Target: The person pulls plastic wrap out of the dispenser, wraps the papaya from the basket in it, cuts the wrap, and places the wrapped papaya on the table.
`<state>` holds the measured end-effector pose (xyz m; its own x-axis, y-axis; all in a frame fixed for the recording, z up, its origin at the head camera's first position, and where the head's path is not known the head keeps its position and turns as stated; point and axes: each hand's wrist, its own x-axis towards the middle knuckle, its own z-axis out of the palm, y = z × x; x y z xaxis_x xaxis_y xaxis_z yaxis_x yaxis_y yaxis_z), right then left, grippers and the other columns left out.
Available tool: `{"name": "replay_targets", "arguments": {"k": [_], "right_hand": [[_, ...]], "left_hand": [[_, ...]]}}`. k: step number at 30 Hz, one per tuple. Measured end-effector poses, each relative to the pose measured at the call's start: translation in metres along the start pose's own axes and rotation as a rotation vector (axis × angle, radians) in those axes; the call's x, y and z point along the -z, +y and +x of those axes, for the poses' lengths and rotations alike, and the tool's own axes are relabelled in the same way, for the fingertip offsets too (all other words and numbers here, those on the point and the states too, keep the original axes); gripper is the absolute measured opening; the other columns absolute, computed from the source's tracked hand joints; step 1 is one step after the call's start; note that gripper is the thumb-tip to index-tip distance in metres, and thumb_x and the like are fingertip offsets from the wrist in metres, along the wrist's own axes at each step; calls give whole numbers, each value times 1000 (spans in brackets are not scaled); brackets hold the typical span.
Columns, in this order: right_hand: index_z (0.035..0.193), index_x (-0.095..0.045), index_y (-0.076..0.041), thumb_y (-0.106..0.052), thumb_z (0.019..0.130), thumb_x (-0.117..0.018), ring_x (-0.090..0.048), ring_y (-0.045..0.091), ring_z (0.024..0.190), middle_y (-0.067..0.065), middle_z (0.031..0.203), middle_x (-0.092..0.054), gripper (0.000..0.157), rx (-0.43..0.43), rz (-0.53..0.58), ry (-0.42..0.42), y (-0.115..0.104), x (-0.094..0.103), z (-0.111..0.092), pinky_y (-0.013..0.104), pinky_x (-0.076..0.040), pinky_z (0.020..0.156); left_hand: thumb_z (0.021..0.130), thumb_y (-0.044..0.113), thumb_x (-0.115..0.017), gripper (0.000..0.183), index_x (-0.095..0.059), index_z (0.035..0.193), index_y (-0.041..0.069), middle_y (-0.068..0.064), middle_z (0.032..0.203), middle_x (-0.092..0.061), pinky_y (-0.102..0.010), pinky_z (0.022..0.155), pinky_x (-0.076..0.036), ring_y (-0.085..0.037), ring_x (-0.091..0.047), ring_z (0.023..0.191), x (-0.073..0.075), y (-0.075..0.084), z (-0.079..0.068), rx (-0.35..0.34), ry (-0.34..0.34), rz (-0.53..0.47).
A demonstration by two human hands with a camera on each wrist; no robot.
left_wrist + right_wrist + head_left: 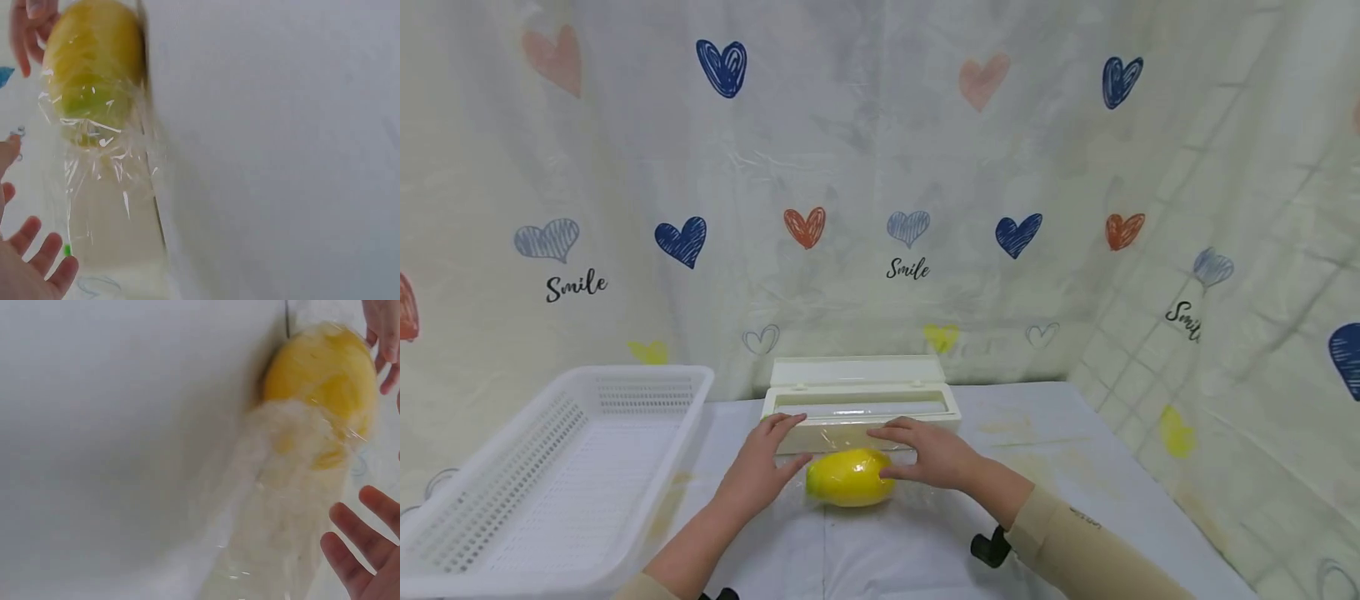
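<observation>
A yellow papaya-like fruit [850, 477], green at its left end, lies on the white-covered table in front of a cling film box [861, 400]. Clear film [103, 169] covers the fruit and spreads loosely past its ends in both wrist views. To the fruit's left is my left hand [760, 467], its fingers spread and relaxed. My right hand [934, 456] is at the other end, thumb overlapping the fruit and fingers extended above it. In the right wrist view, the right-hand fingers [356, 540] stand apart beside the crinkled film.
The box's lid [857, 370] is raised, and a film roll [865, 409] shows inside. A large white plastic basket [688, 442] stands on the left. Behind the table [1037, 417] hangs a heart-printed curtain [850, 167]. A black wrist mount [990, 547] juts out under the right sleeve.
</observation>
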<state>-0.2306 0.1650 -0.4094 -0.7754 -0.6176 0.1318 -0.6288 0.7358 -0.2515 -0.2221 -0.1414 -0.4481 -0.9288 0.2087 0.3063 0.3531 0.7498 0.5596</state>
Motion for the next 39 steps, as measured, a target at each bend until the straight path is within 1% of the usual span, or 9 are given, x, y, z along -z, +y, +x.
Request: {"name": "replay_targets", "arguments": {"k": [3,6,13,17,20,25,28,33,39], "right_hand": [[142,-55,-32,-57,90,-64,-58,19,119,-5,135,-58,58,10,-4,-30,-3,11,16,43,-49,98],[138,-59,-32,-52,91,-66,-59,16,115,-7,131,-60,52,29,-23,-52,-7,21,36,39,-50,97],[135,-62,-30,-39,93,-69,-62,16,108,-6,124,-65,44,99,-66,-138,-27,35,89,34,-51,93],[135,-62,-29,-33,94,-69,-64,18,106,-2,123,-66,42,140,-104,-186,-41,32,117,33,-52,91],[135,-63,-29,-32,95,-68,-64,17,103,-1,122,-66,40,174,-137,-204,-48,28,135,30,-51,90],[134,-63,-33,-33,96,-67,-62,9,99,-8,119,-67,38,204,-203,-231,-59,20,158,25,-50,89],[136,-61,-36,-33,96,-66,-61,7,103,-10,121,-65,40,207,-240,-269,-65,16,168,24,-48,92],[140,-55,-40,-31,97,-65,-57,9,114,-8,127,-62,45,205,-310,-348,-77,12,180,27,-46,97],[138,-57,-41,-29,97,-66,-58,9,113,-9,125,-62,44,206,-338,-379,-85,5,188,27,-46,97]], "left_hand": [[89,31,-75,62,-50,145,21,-14,145,-42,-57,105,-40,-39,-41,132,7,-9,3,56,98,-71],[90,30,-75,65,-47,147,18,-18,146,-38,-57,106,-38,-41,-39,133,10,-19,9,105,132,-127],[90,33,-75,78,-34,155,21,-16,155,-33,-52,98,-46,-38,-49,127,7,-36,25,201,81,-207],[89,35,-75,80,-33,156,22,-17,156,-35,-48,91,-52,-39,-54,122,4,-42,35,267,33,-287],[88,38,-76,81,-33,156,24,-16,155,-37,-44,88,-53,-35,-58,116,2,-47,40,305,10,-312],[86,43,-77,82,-36,155,24,-14,152,-42,-43,85,-53,-30,-62,109,1,-52,43,303,9,-306],[85,45,-77,81,-38,154,24,-13,152,-43,-43,86,-53,-29,-62,109,2,-55,43,298,9,-316],[85,44,-76,79,-41,152,24,-9,154,-41,-42,86,-54,-32,-61,113,4,-59,43,284,3,-351],[86,41,-76,75,-42,151,25,-8,154,-41,-40,85,-55,-32,-61,113,7,-68,44,288,-10,-361]]}}
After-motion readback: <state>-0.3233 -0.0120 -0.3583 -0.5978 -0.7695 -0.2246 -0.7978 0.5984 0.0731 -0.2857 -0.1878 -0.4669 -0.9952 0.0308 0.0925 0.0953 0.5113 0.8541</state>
